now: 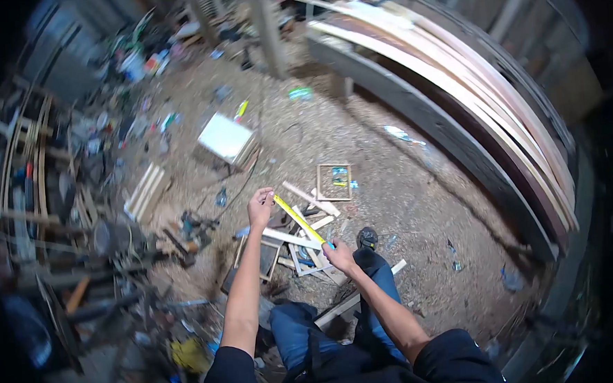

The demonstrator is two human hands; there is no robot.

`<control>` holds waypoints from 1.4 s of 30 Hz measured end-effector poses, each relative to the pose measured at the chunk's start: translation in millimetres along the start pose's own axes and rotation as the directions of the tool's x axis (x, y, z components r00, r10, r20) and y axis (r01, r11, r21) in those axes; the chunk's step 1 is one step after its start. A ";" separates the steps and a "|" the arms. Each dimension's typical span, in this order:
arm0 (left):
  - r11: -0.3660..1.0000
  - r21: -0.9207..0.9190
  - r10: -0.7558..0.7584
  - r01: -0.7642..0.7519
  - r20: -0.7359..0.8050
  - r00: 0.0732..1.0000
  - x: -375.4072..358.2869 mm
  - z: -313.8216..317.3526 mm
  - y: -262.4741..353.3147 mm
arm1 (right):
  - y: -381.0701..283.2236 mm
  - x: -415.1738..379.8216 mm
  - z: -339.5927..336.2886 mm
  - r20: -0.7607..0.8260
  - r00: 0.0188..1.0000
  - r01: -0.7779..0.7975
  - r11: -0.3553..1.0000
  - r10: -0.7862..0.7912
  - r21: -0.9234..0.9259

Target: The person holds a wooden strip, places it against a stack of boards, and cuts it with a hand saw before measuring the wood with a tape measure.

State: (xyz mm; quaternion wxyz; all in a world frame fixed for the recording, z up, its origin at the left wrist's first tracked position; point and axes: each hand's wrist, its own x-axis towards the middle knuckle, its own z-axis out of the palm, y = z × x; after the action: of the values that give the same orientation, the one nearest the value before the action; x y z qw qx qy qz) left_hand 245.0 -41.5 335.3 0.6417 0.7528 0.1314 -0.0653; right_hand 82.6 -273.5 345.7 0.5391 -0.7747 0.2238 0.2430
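A yellow tape measure (300,220) is stretched in a slanting line between my two hands, above the wood pieces on the ground. My left hand (261,207) pinches its upper end. The lower end, with a bit of blue showing, is gripped in my right hand (339,256). Below the tape lie loose light wooden strips (288,237) and small frames. A rectangular wooden frame (351,182) lies flat on the ground just beyond my hands.
Long boards (446,80) are stacked on a beam at the right. A white-topped box (226,137) stands ahead. Scrap wood and tools clutter the left side, with short wood blocks (145,191) nearer. A wooden post (265,34) rises at the top. My shoe (367,238) is near the frames.
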 end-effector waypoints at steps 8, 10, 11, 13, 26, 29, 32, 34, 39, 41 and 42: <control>0.975 0.133 0.130 -0.177 0.303 0.944 47.1 209.5 158.8 | -25.2 16.4 -214.3 -0.273 0.959 0.093 0.994 -0.073 0.063; 0.979 0.067 0.163 -0.193 0.319 0.934 49.4 264.0 185.5 | -28.6 15.7 -275.8 -0.323 0.942 0.126 0.987 -0.086 0.103; 0.981 0.087 0.132 -0.172 0.343 0.930 48.0 290.6 199.4 | -31.7 12.2 -305.5 -0.335 0.939 0.126 0.985 -0.081 0.116; 0.975 0.099 0.144 -0.199 0.404 0.903 53.3 344.1 219.9 | -29.4 16.1 -351.5 -0.427 0.901 0.122 0.990 -0.081 0.069; 0.926 0.118 0.181 -0.359 0.694 0.697 35.6 605.1 287.9 | 19.3 -13.0 -507.9 -0.608 0.779 0.057 0.948 0.154 0.314; 0.946 0.028 0.201 -0.322 0.728 0.656 50.8 652.4 288.1 | 20.4 -0.5 -538.0 -0.655 0.738 0.071 0.947 0.162 0.314; 0.960 0.026 0.160 -0.280 0.767 0.621 69.7 695.7 302.9 | 19.6 28.6 -570.6 -0.691 0.698 0.073 0.942 0.186 0.327; 0.956 -0.007 0.186 -0.292 0.785 0.591 94.8 728.6 300.5 | 15.2 49.8 -588.7 -0.697 0.683 0.051 0.937 0.219 0.345; 0.949 0.079 0.123 -0.305 0.798 0.590 148.1 803.6 302.7 | 5.1 114.7 -635.4 -0.793 0.575 0.054 0.957 0.204 0.285; 0.966 0.083 0.086 -0.246 0.790 0.607 154.4 813.7 323.9 | -10.5 127.3 -655.5 -0.741 0.609 -0.002 0.935 0.283 0.355; 0.965 0.091 0.080 -0.245 0.789 0.609 162.8 818.6 321.1 | -17.7 134.3 -667.4 -0.698 0.630 -0.045 0.913 0.341 0.406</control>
State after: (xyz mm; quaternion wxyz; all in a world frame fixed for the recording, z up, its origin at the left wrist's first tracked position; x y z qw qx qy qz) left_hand 548.7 -873.5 459.1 0.5632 0.7163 -0.2355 -0.3380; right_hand 288.6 -909.3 476.2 0.4953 -0.6665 0.5501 -0.0881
